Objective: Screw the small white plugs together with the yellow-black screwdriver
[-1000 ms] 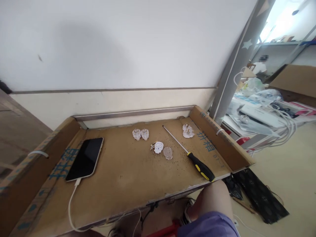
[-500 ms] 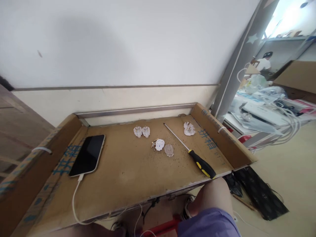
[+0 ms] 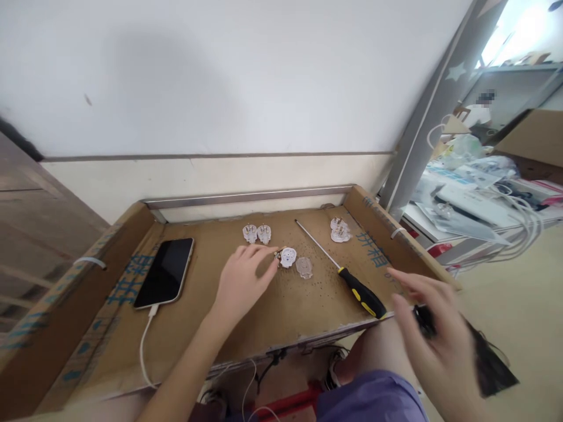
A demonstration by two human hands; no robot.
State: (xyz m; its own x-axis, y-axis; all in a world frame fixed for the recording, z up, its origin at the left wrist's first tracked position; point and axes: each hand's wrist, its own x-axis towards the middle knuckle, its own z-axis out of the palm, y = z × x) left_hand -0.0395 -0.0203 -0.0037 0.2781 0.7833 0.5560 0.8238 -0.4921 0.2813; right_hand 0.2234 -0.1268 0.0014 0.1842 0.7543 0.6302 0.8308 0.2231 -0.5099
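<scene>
My left hand point(image 3: 247, 274) reaches over the cardboard, thumb and forefinger apart on either side of small metal parts point(image 3: 277, 255). Right beside those fingertips lies a round white plug part point(image 3: 288, 258), and next to it a clear plastic cover point(image 3: 304, 268). My right hand point(image 3: 433, 328) hangs at the right front edge, fingers spread and holding nothing. Nearest to it is a screwdriver point(image 3: 363, 294) with a black and yellow handle, its shaft pointing away from me. Farther back sit a pair of clear plugs with pins point(image 3: 257, 234) and another clear plug group point(image 3: 339, 230).
A black phone point(image 3: 165, 273) on a white cable point(image 3: 145, 346) lies at the left. Cardboard walls point(image 3: 402, 243) border the work surface, with a white wall point(image 3: 264, 82) behind. At the right, a cluttered table point(image 3: 466, 199) and a seated person point(image 3: 479, 114) show.
Both my hands have come into view, the left to the small metal parts, the right beside the screwdriver handle. The whole view has shifted slightly; the things on the cardboard lie as before.
</scene>
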